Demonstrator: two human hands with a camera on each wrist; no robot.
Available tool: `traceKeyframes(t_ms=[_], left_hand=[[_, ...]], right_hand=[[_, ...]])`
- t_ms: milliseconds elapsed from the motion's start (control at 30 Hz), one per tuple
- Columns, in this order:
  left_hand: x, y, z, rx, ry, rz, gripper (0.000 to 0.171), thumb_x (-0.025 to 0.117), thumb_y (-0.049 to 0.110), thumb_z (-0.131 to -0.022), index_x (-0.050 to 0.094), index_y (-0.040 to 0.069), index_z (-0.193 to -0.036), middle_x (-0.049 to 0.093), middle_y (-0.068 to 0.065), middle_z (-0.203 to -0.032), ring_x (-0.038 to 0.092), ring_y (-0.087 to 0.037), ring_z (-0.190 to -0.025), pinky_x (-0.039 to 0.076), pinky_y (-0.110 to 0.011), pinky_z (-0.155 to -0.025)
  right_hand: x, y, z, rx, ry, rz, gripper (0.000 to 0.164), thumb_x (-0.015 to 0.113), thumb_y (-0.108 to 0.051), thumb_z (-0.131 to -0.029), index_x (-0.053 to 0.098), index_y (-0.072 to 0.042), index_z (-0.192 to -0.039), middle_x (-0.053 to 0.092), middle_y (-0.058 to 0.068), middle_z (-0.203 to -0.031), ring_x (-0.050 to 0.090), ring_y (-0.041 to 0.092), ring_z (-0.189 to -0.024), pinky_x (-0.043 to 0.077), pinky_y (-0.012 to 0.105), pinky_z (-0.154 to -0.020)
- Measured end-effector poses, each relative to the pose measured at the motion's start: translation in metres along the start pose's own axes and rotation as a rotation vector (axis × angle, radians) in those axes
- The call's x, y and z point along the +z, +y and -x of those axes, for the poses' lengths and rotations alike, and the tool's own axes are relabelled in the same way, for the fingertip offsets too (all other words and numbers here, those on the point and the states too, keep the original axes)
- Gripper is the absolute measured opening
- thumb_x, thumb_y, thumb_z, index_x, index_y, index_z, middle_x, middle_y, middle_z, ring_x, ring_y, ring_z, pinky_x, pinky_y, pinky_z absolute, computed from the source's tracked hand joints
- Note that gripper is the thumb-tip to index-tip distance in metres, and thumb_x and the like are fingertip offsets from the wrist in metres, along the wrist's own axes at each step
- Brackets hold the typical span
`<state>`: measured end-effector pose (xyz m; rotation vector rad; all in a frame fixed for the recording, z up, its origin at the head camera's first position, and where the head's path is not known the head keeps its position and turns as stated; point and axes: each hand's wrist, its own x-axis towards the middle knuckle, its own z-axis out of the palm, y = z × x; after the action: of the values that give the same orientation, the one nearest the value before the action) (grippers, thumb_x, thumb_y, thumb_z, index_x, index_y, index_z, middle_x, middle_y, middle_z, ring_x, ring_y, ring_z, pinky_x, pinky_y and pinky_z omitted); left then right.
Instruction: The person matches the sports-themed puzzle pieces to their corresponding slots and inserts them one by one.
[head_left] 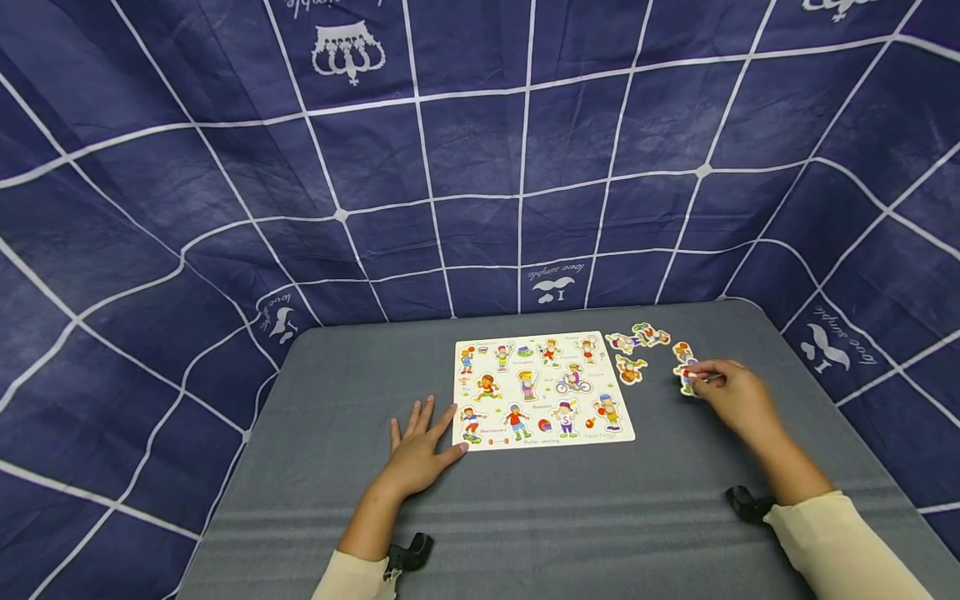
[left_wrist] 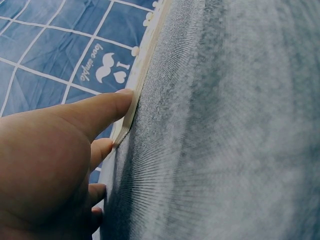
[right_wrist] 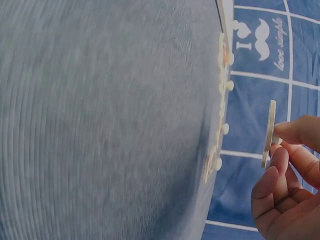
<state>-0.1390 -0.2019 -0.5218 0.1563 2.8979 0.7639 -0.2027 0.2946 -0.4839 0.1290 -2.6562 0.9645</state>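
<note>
A white puzzle board (head_left: 493, 414) printed with children playing sports lies on the grey cloth. My left hand (head_left: 416, 458) rests spread at its left side, thumb and index fingertips right at the edge. To the right of the board, my right hand (head_left: 738, 400) pinches a small figure-shaped puzzle piece (right_wrist: 270, 132) between thumb and fingers. In the right wrist view that piece stands on edge, raised off the cloth. Near it lies another puzzle piece (head_left: 683, 351); a monkey-like brown and yellow piece (head_left: 631, 369) sits closer to the board.
More loose pieces (head_left: 651, 335) lie by the board's upper right corner, with pale knobs (right_wrist: 225, 129) standing up from the pieces in the right wrist view. A grey cloth (head_left: 525, 525) covers the table. Blue white-lined fabric (head_left: 480, 150) hangs behind and at both sides.
</note>
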Motion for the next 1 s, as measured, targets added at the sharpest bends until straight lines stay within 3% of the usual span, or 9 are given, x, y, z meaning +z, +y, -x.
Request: traceKeyframes(t_ms=[467, 1000], left_hand=[[0.001, -0.001, 0.000, 0.001, -0.005, 0.003, 0.072, 0.063, 0.054, -0.095, 0.039, 0.029, -0.157, 0.015, -0.015, -0.170, 0.005, -0.041, -0.158, -0.007, -0.073, -0.118], [0.001, -0.002, 0.000, -0.004, 0.000, 0.000, 0.072, 0.063, 0.055, -0.095, 0.038, 0.029, -0.158, 0.014, -0.015, -0.170, 0.004, -0.040, -0.159, -0.007, -0.073, -0.119]], right_hand=[[0.016, -0.020, 0.006, -0.033, 0.021, -0.037, 0.014, 0.075, -0.004, -0.085, 0.077, -0.002, -0.099, 0.068, 0.014, -0.089, 0.047, -0.012, -0.067, 0.040, 0.014, -0.058], [0.049, -0.048, 0.010, -0.028, -0.079, -0.114, 0.014, 0.075, -0.006, -0.086, 0.077, -0.005, -0.100, 0.068, 0.009, -0.088, 0.050, -0.005, -0.067, 0.043, 0.018, -0.058]])
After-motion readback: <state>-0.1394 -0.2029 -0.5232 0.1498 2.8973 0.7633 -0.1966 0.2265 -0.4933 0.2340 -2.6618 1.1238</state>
